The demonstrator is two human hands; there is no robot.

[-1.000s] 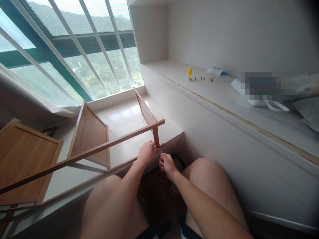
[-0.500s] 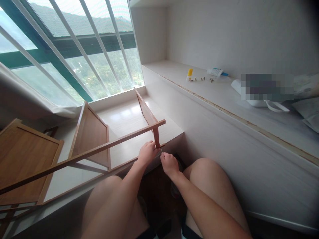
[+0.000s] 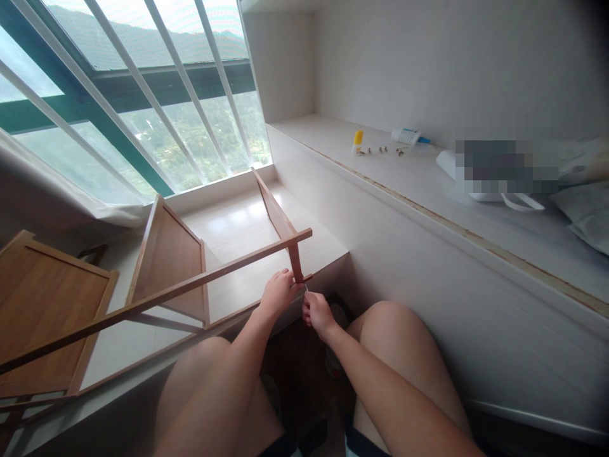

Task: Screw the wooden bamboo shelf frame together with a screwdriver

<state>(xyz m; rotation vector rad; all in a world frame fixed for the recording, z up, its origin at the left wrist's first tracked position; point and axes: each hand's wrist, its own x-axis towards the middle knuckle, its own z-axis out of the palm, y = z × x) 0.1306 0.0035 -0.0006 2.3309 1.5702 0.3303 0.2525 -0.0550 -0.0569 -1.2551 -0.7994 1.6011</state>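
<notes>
A brown wooden rack [image 3: 209, 277] lies on its side on the white ledge, its long rail running from the lower left to its right end. At that end, near the lower corner of the end panel [image 3: 295, 260], my left hand [image 3: 280, 291] is closed on the wood with its fingertips at the corner. Just below and to the right, my right hand [image 3: 318, 315] is closed around a tool with a thin metal shaft [image 3: 306, 287]. The shaft points up to the corner joint. My fingers hide the tool's handle, so its exact kind cannot be made out.
On the white shelf [image 3: 323, 136] at the right are a yellow-capped glue bottle [image 3: 357, 142], several small screws [image 3: 383, 150], a blue-tipped tube [image 3: 410, 136] and a white strapped item [image 3: 522, 202]. A barred window [image 3: 190, 127] is behind the ledge. My knees flank my arms.
My right hand has turned slightly about the tool, its fingers now curled lower. My left hand stays on the rack's corner. The whole view has shifted a little.
</notes>
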